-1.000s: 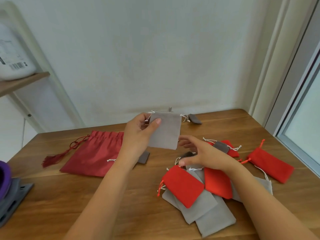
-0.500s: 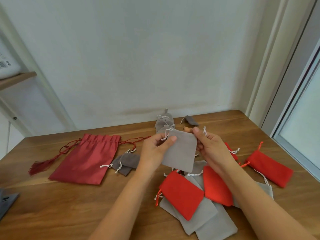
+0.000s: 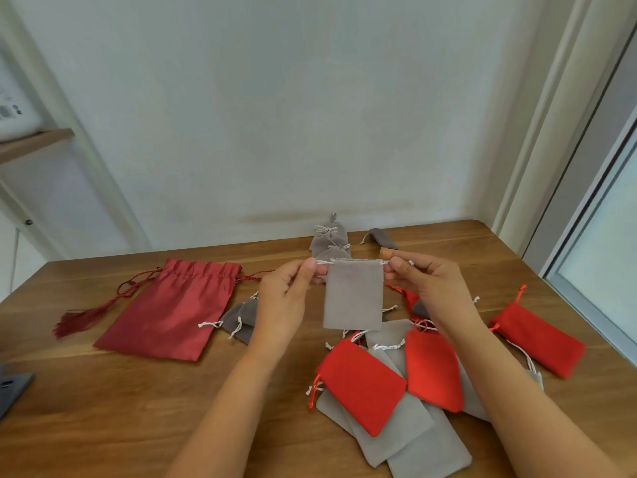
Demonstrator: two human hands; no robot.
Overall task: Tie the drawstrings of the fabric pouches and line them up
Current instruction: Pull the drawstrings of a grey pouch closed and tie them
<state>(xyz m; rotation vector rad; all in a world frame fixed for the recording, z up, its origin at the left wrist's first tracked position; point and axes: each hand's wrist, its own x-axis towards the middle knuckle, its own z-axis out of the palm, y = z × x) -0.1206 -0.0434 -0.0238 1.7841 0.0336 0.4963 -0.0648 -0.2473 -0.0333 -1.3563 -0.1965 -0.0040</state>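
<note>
Grey pouches (image 3: 408, 434) half-hidden under red pouches (image 3: 362, 381); white object (image 3: 13, 108) cropped.

Grey pouch (image 3: 353, 294) hanging between both hands' pinches

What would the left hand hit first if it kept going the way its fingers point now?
Probably the tied grey pouches lined up near the wall: the left hand, pinching the drawstring of the held grey pouch, points away and slightly right toward them. Depth is unclear, so it might pass above them.

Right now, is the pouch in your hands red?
No, the pouch held between the left hand and right hand is grey.
</note>
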